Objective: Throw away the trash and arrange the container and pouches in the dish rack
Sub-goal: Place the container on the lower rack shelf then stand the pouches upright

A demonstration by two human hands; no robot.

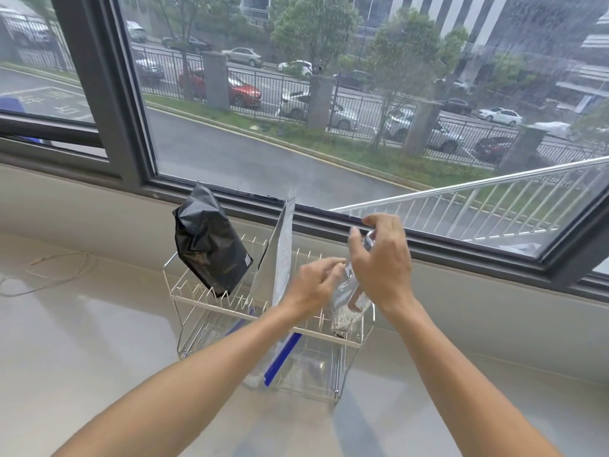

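Observation:
A two-tier wire dish rack (204,300) stands on the pale counter below the window. A black pouch (209,247) leans upright in the left slots of its top tier. A silver-white pouch (281,255) stands in the middle slots. Over the right slots, both hands hold a small clear-and-silver pouch (349,300). My left hand (313,285) pinches its left edge. My right hand (382,258) grips its top. In the lower tier lies a clear container with a blue-edged lid (283,361).
The counter (99,357) runs left and toward me. A thin cord (49,275) lies on it at the far left. Right behind the rack, a low wall rises to the dark window frame (428,249).

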